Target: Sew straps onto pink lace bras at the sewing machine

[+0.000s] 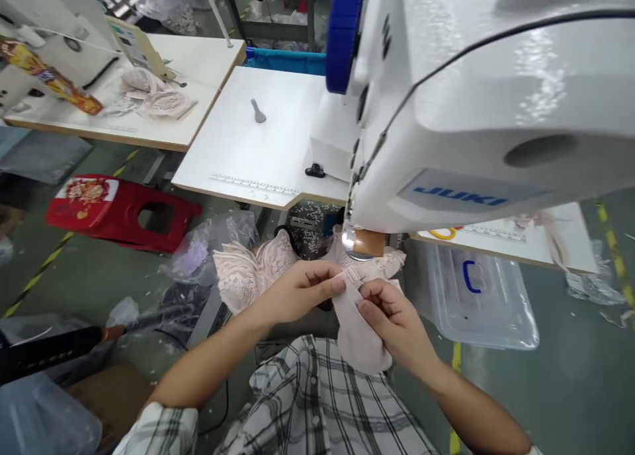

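Note:
Both my hands hold a pale pink bra just in front of the sewing machine. My left hand pinches its upper edge between thumb and fingers. Slightly lower and to the right, my right hand has its fingers curled on the same fabric, with the thumb pressed on it. One smooth cup hangs down toward my lap. Lace cups of pale pink spread to the left of my left hand, below the table edge. Whether they belong to the same piece I cannot tell. The machine's needle area is hidden.
A white table with a printed ruler lies ahead, bearing a small grey tool. On the left are a red stool and another table with pink bra pieces. A clear lidded box stands on the right.

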{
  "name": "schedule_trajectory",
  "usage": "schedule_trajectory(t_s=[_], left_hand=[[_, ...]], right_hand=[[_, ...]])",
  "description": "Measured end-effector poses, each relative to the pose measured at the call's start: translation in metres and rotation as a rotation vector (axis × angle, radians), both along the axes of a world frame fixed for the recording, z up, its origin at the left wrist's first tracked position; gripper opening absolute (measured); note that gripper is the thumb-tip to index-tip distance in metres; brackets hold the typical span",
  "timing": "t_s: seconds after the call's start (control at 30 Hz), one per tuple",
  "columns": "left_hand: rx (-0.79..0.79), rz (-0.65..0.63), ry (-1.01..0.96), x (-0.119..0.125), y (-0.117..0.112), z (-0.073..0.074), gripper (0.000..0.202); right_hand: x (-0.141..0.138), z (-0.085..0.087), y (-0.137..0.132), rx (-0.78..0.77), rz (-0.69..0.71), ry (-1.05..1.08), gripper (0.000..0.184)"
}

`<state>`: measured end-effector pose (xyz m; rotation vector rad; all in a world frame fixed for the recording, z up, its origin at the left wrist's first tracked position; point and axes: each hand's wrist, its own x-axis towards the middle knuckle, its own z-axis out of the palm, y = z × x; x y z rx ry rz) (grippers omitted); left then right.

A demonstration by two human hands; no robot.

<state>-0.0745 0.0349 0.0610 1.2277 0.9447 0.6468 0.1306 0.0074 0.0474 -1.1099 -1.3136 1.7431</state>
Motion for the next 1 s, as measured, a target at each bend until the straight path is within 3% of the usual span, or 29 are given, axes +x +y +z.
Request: schedule_trajectory(t_s=[0.1,0.2,0.3,0.37,0.5,0.57,0.67,0.73,0.8,0.9,1.0], left_hand=[[0.075,0.151,0.087,-0.028,-0.008,0.015,0.035],[0.17,0.206,0.313,-0.052,-0.008,0.024,0.032],[0.227,0.122,0.475,-0.062,-0.003,0.015,0.034],[0.275,0.076,0.595,-0.06,0.0,0.0,0.033],[0.368,0.383,0.831,-0.043,0.0,-0.041,0.02],[0.236,0.426,0.656,-0.03,-0.002,-0.061,0.025],[0.033,0.369,0.306,-0.009,-0.005,-0.081,0.035],[0.028,0.411,0.236,0.0,-0.006,-0.085,0.035],[0.093,0.424,0.271,0.005,-0.007,-0.081,0.034],[0.177,0.387,0.326,0.006,-0.01,-0.069,0.033],[0.152,0.375,0.269,0.006,-0.013,-0.059,0.032]], right_hand=[[-0.036,-0.005,0.009,-0.095,0.102,0.206,0.033],[-0.072,-0.02,0.031,-0.218,0.118,0.316,0.049],[-0.091,-0.039,0.049,-0.466,-0.01,0.395,0.048],[-0.091,-0.053,0.053,-0.497,-0.126,0.39,0.047],[-0.078,-0.076,0.044,-0.173,-0.336,0.11,0.04],[-0.071,-0.085,0.036,0.064,-0.312,-0.101,0.029],[-0.057,-0.094,0.027,0.437,-0.199,-0.334,0.018],[-0.046,-0.096,0.025,0.612,-0.135,-0.425,0.018],[-0.036,-0.093,0.025,0.678,-0.091,-0.494,0.02],[-0.026,-0.083,0.029,0.663,-0.096,-0.57,0.025],[-0.027,-0.077,0.033,0.633,-0.103,-0.59,0.033]])
